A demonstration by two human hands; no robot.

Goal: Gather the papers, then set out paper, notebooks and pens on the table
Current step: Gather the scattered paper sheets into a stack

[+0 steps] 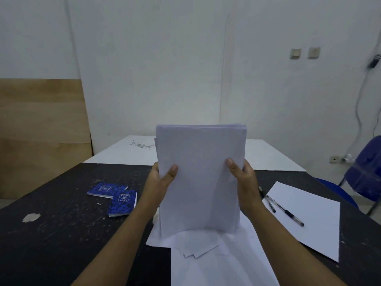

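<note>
I hold a thick stack of white paper [201, 178] upright in the middle of the view, its lower edge resting on loose sheets [206, 256] on the black table [61, 234]. My left hand [160, 182] grips its left edge and my right hand [244, 180] its right edge, thumbs on the front. Two blue notebooks [114, 197] lie to the left, one overlapping the other. A single white sheet [313, 221] lies to the right, with two dark pens [282, 209] across its near-left part.
A white table [268, 155] adjoins the black one at the far side, by the wall. A blue chair [365, 172] stands at the right. A wooden board [41, 124] leans on the wall at the left. A chipped patch [31, 217] marks the black table.
</note>
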